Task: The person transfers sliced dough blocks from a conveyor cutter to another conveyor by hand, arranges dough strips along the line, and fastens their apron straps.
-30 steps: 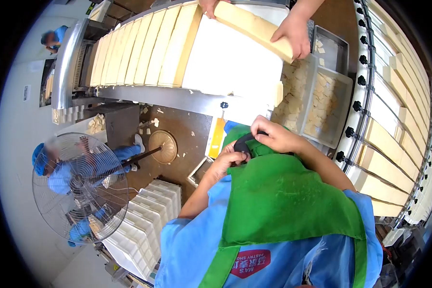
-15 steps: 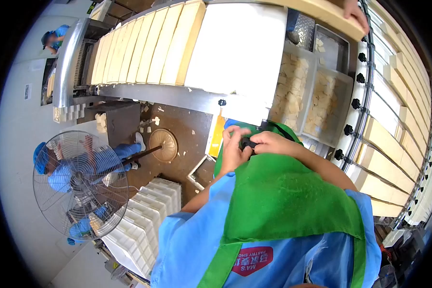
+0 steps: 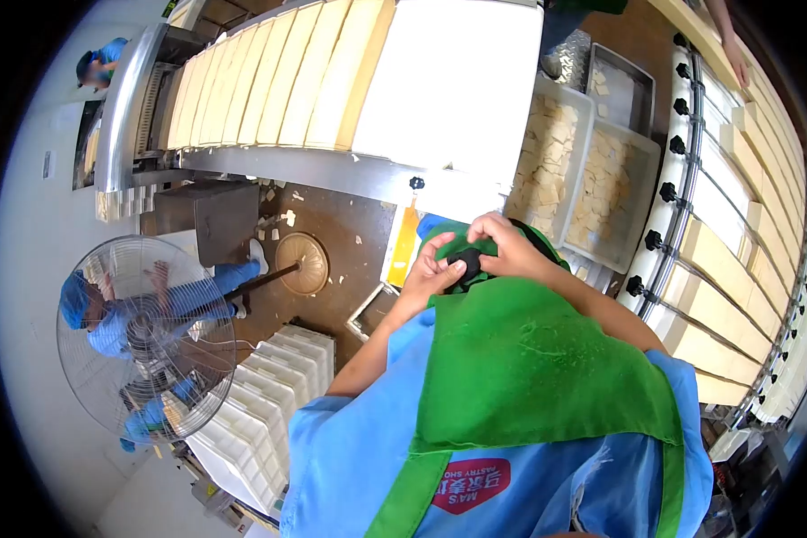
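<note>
At the waist of the green apron (image 3: 547, 368), a small black item (image 3: 464, 262) is pinched between both hands. My left hand (image 3: 429, 272) has its thumb and fingers on its left side. My right hand (image 3: 509, 248) grips it from the right. What the black item is cannot be made out; a black strap (image 3: 538, 240) runs beside my right hand. The conveyor's white belt (image 3: 448, 85) lies beyond my hands, with a row of pale blocks (image 3: 282, 76) at its left.
Bins of pale scraps (image 3: 611, 193) stand right of the belt, beside a rack of blocks (image 3: 726, 269). Another person's hand (image 3: 735, 61) touches a long block at the upper right. A caged fan (image 3: 143, 332) and stacked white crates (image 3: 269, 408) are at the left.
The co-worker's long block has moved from the belt to the rack at the right. My hands have drawn together around the black item, which earlier showed as a longer loop.
</note>
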`<state>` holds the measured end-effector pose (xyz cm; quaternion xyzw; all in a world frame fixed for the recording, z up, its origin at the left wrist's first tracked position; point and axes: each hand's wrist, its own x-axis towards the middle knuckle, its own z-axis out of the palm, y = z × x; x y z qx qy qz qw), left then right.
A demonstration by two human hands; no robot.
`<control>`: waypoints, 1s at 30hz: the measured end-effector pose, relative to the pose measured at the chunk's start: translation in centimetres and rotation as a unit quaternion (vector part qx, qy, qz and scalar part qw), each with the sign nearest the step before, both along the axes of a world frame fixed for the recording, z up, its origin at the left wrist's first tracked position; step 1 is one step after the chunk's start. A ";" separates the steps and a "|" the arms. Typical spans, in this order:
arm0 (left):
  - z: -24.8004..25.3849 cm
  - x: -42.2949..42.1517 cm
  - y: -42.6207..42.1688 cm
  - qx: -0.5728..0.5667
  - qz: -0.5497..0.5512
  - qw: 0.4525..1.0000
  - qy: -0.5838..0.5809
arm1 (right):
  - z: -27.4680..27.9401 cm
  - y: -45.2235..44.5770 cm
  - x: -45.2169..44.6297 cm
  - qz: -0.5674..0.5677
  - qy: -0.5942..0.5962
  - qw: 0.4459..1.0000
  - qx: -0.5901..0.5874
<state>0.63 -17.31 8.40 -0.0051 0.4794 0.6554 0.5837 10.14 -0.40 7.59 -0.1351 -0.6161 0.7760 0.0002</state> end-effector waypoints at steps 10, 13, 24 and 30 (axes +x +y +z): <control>-1.3 1.2 0.2 -0.010 0.064 0.997 0.033 | 3.3 1.2 1.1 0.037 -0.062 0.961 0.267; -0.3 1.4 0.5 -0.014 0.024 0.998 0.057 | 2.8 0.9 1.2 0.055 -0.027 0.944 0.324; 3.1 2.6 1.4 -0.066 -0.150 0.853 0.495 | 0.4 1.2 3.7 0.010 -0.052 0.985 -0.164; 3.7 2.9 2.3 -0.062 -0.128 0.855 0.499 | 1.4 1.2 4.5 -0.020 -0.077 0.991 -0.107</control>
